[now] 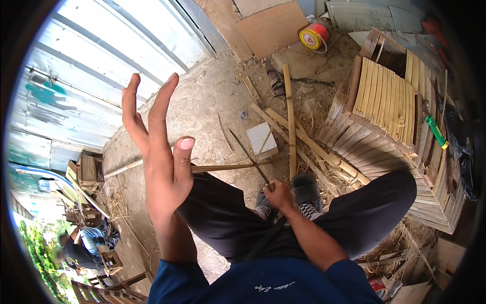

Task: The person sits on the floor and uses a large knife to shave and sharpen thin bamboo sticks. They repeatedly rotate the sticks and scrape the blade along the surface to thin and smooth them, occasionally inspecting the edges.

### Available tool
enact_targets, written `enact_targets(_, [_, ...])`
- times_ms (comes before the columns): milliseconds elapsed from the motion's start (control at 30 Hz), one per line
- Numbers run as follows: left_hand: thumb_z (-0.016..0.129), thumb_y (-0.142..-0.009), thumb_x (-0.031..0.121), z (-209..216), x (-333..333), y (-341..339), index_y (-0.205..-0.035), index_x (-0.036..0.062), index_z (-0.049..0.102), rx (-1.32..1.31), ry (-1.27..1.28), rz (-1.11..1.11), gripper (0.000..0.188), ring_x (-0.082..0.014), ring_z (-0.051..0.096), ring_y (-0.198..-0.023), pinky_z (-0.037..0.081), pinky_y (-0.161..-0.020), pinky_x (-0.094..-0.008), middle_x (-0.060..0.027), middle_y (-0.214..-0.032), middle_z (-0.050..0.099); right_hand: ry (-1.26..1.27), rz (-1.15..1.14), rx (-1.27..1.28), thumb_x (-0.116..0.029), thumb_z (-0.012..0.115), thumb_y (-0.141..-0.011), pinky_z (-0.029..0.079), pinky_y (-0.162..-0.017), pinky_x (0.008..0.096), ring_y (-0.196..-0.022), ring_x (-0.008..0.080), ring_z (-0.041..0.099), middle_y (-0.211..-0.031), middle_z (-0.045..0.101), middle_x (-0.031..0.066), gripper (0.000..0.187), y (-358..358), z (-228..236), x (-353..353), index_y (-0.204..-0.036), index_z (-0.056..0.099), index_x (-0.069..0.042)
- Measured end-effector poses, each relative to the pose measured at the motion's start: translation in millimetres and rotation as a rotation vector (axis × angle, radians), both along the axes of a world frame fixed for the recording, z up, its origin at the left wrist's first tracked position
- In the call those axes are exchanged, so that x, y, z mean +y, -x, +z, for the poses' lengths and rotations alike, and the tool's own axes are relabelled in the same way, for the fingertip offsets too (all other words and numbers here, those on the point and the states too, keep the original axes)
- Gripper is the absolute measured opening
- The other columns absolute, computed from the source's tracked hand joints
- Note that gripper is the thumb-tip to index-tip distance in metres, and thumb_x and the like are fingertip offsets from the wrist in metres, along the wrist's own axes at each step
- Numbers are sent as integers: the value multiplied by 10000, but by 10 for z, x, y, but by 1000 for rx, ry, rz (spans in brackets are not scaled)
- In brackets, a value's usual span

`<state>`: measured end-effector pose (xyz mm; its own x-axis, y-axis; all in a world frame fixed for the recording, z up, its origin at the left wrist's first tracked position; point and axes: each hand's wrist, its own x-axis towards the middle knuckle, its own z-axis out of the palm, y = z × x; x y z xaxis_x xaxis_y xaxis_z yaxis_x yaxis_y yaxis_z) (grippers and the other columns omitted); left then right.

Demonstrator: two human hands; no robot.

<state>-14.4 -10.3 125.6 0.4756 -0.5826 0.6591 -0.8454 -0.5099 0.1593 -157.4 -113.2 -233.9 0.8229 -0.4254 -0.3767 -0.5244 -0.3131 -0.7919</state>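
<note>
My left hand (167,167) is raised at the left with its fingers spread, and nothing shows in its grasp. Behind it runs a long bamboo strip (228,167); whether the palm touches this strip cannot be seen. My right hand (278,196) is closed low between my knees around a knife, whose handle is mostly hidden in the fist. The narrow dark knife blade (248,152) points up and to the left, away from me. It crosses the strip near the strip's right end; I cannot tell whether they touch.
Bamboo poles (304,137) and shavings litter the floor ahead, near a white box (263,140). On the right stands a stack of slatted bamboo panels (387,99) with a green-handled tool (436,130). A red-and-yellow container (314,37) sits far back. Another person (83,251) sits at far left.
</note>
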Motion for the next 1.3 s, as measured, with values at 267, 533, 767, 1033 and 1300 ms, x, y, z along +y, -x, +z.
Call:
enact_targets(267, [462, -1024, 469, -24, 3, 53, -1469, 101, 522, 24, -20, 30, 581, -424, 164, -1523, 129, -1213, -572, -270, -1619, 194, -18, -42, -114, -260, 735, -819, 533, -682, 478, -771, 402, 693, -726, 667, 215, 273, -91, -71, 70, -850, 645, -4])
enact_targets(533, [456, -1021, 485, -14, 18, -5, -1473, 101, 516, 36, 21, 55, 597, -415, 198, -1512, 132, -1196, -622, -240, -1625, 186, -87, 84, -344, -270, 753, -809, 540, -687, 460, -779, 376, 709, -744, 694, 191, 299, -86, -12, 81, -842, 661, 12])
enact_targets(767, [467, -1020, 456, -21, 11, 12, -1473, 103, 518, 16, -19, 45, 576, -413, 204, -1511, 139, -1188, -638, -240, -1618, 200, -77, -15, 26, -271, 743, -780, 562, -767, 469, -843, 407, 707, -837, 723, 205, 279, -79, -188, -38, -914, 712, -28])
enact_targets(1033, [476, -1017, 446, -23, 35, -37, -1472, 96, 514, 5, -19, 58, 576, -413, 204, -1511, 141, -1199, -611, -247, -1610, 222, -55, 58, -344, -259, 755, -791, 549, -635, 415, -677, 369, 699, -735, 702, 177, 261, -136, 36, 50, -864, 683, -18])
enact_targets(1300, [479, -1012, 453, -46, 74, -69, -1467, 95, 519, 24, 17, 55, 581, -408, 212, -1509, 158, -1204, -592, -245, -1613, 223, -47, -100, 87, -283, 737, -778, 563, -716, 474, -803, 423, 703, -754, 698, 224, 270, -143, -314, 33, -870, 704, -31])
